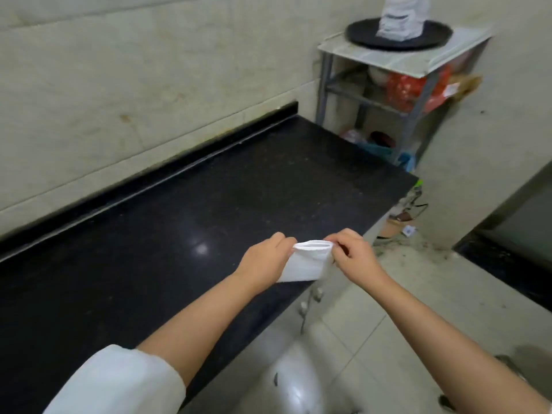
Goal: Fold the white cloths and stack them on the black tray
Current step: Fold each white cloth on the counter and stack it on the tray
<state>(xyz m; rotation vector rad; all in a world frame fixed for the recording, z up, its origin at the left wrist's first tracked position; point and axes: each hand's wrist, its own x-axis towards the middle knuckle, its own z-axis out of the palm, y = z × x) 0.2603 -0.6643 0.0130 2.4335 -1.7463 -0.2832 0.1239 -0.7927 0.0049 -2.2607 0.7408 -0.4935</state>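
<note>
Cloth (pixel 307 262) folded, held above counter edge | left fingers (pixel 282 242) pinching left corner | right fingers (pixel 336 245) pinching right corner

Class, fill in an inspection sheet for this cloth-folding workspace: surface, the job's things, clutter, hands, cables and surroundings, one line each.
Surface: black stone counter, glossy, with a light glare spot.
Job's things: folded white cloth held up over the counter's front edge; black tray on a small stand in the far corner, with a stack of white cloths on it, blurred.
Clutter: red bag and other items on the stand's lower shelves; small objects on the floor by the counter's end.
Hands: left hand and right hand each pinch a top corner of the cloth.
Cables: nothing seen.
Surroundings: tiled wall, pale tiled floor.
</note>
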